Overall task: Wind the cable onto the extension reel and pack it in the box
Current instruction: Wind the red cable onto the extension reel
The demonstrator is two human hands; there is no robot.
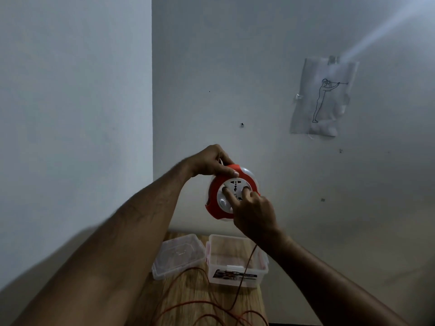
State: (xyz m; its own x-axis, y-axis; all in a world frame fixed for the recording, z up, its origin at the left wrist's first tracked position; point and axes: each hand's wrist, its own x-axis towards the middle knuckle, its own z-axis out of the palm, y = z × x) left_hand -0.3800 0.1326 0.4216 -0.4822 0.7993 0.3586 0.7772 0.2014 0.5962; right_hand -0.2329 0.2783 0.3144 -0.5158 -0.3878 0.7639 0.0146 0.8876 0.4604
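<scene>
A round red and white extension reel [213, 196] is held up in front of the wall. My left hand [210, 161] grips its upper rim, thumb on the red edge. My right hand [253, 211] has its fingertips curled onto the white socket hub in the middle of the reel. An orange cable [244, 269] hangs from the reel down over the clear plastic box [235, 276] and lies in loose loops on the wooden table [188, 292]. The box stands open, with a printed label on its front.
The box's clear lid [176, 255] lies on the table to the left of the box. Grey walls meet in a corner behind. A sheet of paper with a line drawing [322, 97] is taped to the right wall.
</scene>
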